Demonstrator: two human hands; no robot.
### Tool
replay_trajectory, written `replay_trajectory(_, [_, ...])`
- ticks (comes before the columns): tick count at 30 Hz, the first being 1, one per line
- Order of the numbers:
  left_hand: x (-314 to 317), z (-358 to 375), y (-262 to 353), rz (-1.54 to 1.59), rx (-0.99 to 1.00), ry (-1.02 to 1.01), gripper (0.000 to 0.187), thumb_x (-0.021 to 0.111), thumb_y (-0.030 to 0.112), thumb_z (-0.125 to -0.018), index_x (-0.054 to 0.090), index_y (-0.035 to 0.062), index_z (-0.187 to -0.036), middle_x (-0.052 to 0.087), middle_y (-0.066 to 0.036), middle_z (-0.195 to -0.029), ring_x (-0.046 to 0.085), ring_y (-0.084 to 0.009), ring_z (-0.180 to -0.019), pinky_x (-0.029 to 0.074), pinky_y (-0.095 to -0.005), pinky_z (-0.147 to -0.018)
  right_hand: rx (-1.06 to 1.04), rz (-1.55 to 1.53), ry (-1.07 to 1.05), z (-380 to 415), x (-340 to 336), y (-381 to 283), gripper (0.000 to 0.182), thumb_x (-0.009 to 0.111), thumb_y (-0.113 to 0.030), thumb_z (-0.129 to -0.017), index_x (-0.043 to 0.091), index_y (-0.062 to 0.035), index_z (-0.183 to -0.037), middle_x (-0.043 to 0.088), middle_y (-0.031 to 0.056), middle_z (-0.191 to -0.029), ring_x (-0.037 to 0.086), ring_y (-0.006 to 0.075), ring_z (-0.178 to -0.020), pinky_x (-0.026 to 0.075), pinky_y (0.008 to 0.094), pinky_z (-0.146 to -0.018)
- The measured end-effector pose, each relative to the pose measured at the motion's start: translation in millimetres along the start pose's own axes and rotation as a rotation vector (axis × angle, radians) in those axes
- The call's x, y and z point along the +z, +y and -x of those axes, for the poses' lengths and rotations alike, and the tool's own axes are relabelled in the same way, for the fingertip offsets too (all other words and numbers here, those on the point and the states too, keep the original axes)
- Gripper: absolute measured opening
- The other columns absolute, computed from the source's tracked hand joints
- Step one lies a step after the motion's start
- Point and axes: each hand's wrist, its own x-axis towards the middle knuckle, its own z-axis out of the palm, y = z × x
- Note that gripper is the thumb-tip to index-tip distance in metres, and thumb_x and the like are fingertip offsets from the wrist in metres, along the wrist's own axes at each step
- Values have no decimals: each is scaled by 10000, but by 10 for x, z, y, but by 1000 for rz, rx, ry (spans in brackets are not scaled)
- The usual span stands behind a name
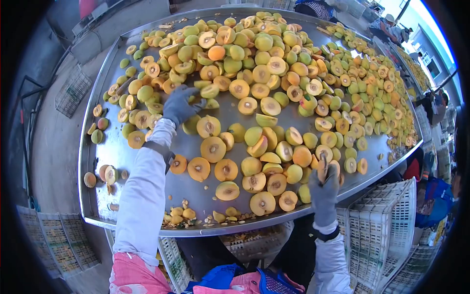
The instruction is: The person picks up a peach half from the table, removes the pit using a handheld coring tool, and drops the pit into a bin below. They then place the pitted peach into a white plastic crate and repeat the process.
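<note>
My left hand (183, 104), in a grey glove, reaches over the metal table with its fingers apart. Its fingertips are right beside a greenish peach half (209, 91) near the foot of the big pile. At the table's front edge, my gloved right hand (325, 193) is closed around a small tool with an orange-brown handle (322, 170); its thin tip points up toward the fruit. Between the hands lie many cut peach halves (213, 148), several with the stone showing. More halves, such as one by the right hand (288, 201), crowd the front edge.
A raised rim (196, 231) borders the metal table. Small fruit scraps and stones (183, 213) lie along its front. White plastic crates (382, 230) stand at the right, and others (54, 240) at the left. People (387, 29) are at the far right.
</note>
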Motion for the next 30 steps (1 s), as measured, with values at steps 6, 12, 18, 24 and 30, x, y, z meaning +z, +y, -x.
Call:
replay_trajectory(6, [57, 578, 843, 81, 217, -40, 504, 647, 427, -859, 589, 163, -1284, 506, -138, -1370, 486, -333, -1252, 395, -420, -1052, -295, 445, 138, -536, -616, 506, 175, 658, -100, -840, 551, -23, -955, 575, 127, -847, 561, 308, -779, 477, 388, -718])
replay_trajectory(12, [-20, -262, 1661, 249, 368, 49, 490, 614, 423, -886, 591, 117, -1268, 593, -121, -1272, 577, -318, -1140, 457, -391, -965, -344, 563, 77, -418, -597, 827, 238, 629, -150, -875, 593, -22, -1072, 611, 175, -1062, 575, 374, -975, 468, 434, -856])
replay_trajectory(18, [720, -1144, 3155, 146, 496, -16, 578, 607, 535, -849, 575, 207, -1324, 524, -109, -1370, 464, -315, -1280, 378, -408, -1057, -171, 272, 116, -392, -675, 827, 230, 581, -194, -929, 589, -4, -1058, 626, 173, -1029, 592, 354, -979, 477, 422, -846])
replay_trajectory(24, [1008, -779, 3510, -302, 521, -237, 596, 604, 589, -800, 593, 261, -1297, 547, -106, -1328, 462, -305, -1248, 369, -450, -1026, -202, 237, 147, -387, -686, 891, 264, 581, -255, -951, 585, -3, -1031, 620, 179, -906, 626, 312, -837, 486, 379, -749])
replay_trajectory(30, [984, 71, 3239, -133, 613, -352, 565, 659, 380, -810, 547, 202, -1334, 481, -143, -1386, 530, -335, -1206, 444, -402, -1011, -198, 229, 152, -365, -690, 854, 219, 600, -210, -924, 592, -7, -1007, 614, 175, -949, 598, 364, -907, 481, 427, -789])
